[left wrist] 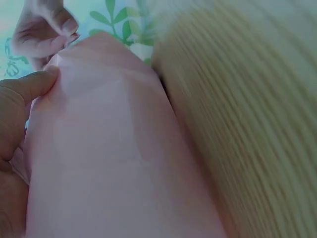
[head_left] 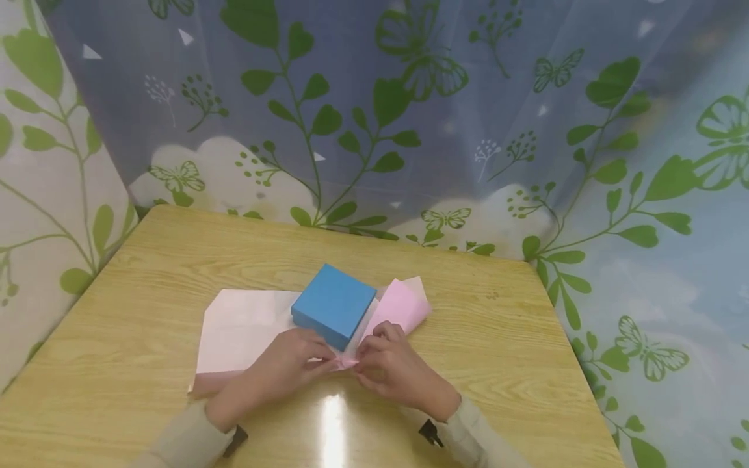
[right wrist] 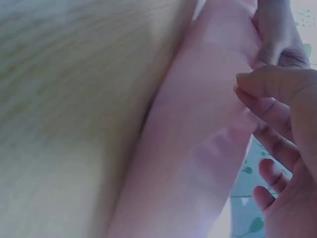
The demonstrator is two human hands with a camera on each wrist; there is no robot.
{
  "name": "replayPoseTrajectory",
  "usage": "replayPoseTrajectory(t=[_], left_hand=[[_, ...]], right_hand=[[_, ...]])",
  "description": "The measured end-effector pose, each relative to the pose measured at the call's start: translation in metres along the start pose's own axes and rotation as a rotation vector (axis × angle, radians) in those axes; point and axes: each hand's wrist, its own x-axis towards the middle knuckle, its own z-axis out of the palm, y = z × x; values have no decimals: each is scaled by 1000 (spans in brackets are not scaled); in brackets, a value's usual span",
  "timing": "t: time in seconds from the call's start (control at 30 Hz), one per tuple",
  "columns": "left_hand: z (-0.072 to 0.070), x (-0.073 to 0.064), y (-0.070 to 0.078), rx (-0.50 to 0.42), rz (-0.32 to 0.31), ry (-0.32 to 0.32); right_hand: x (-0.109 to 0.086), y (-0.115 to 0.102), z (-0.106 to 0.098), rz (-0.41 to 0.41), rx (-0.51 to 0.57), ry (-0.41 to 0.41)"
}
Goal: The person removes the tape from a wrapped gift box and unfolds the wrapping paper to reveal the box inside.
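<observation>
A square blue box [head_left: 333, 304] lies on a sheet of pink paper [head_left: 248, 325], turned at an angle to it. At the sheet's near edge, my left hand [head_left: 289, 357] pinches the paper, its thumb on the outer side in the left wrist view. Close beside it my right hand [head_left: 392, 364] has thumb and index fingertips together at the same edge; how much paper sits between them is hard to see. Toward the right end, the paper [right wrist: 188, 148] curls up into a loose fold. The box does not show in either wrist view.
Everything lies on a wooden table [head_left: 480, 325] with light glaring off its near part. Behind and on both sides hangs a curtain [head_left: 351, 117] printed with leaves and butterflies. Dark straps [head_left: 431, 432] show by both wrists.
</observation>
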Motion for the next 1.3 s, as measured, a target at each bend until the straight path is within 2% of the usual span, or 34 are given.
replayPoseTrajectory(t=[0.2,0.33,0.47,0.6,0.77,0.97,1.13,1.3], left_hand=[[10,0,10,122,156,66],[11,0,14,158,173,66],[8,5,16,153,107,49],[5,10,16,114,9,42],[5,13,15,69,-76,47],[8,12,15,39,-156,28],[9,12,15,25,-215,20],[7,14,13,71,-257,37]], right_hand=[[-4,-1,-10,-34,13,-3],[-5,-1,-11,-36,-9,20],[-6,0,-11,-12,11,74],[-9,2,-11,50,98,122],[-12,5,-10,90,201,103],[-15,11,-7,-13,196,52],[-16,14,-5,-104,142,85],[-20,12,-3,-153,69,84]])
